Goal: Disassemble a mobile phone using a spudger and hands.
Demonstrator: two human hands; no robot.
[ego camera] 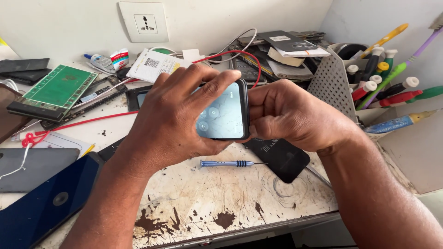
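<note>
Both forearms reach in from below and meet at centre. The left hand (pixel 177 117) is curled in a grip, fingers arched over the top, thumb beneath. The right hand (pixel 293 115) is closed, knuckles up, pinching with its fingertips.

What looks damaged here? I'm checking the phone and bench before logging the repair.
The lit black smartphone, held between left hand and right hand, shows fine crack lines across its glass. The white worktop is scratched, with paint chipped off in brown patches near its front edge.
</note>
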